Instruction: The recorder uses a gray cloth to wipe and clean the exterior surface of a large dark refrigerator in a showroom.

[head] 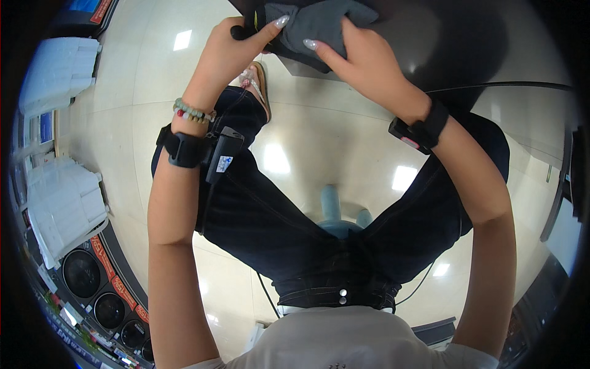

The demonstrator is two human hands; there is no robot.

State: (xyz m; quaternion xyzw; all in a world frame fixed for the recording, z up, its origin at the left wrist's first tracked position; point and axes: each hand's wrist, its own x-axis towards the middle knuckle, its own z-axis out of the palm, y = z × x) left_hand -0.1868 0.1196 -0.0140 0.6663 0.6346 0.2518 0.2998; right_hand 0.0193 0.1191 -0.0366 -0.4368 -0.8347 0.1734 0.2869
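Observation:
A dark grey cloth [318,25] is bunched between my two hands at the top of the view, in front of a dark glossy surface [461,41]. My left hand [235,48] grips its left side, thumb on top, along with a black item [240,32] whose kind I cannot tell. My right hand [364,57] pinches the cloth's right side between thumb and fingers. Black straps with devices sit on both wrists, and a beaded bracelet [196,114] is on the left one. The undersides of the hands and cloth are hidden.
My spread knees flank a pale tiled floor [299,124], where a blue-green stool [340,227] shows beneath me. White plastic bins [67,207] stand at the left, near front-loading washing machines [82,273]. A sandalled foot [256,87] rests near the dark surface. Cables hang beside my waist.

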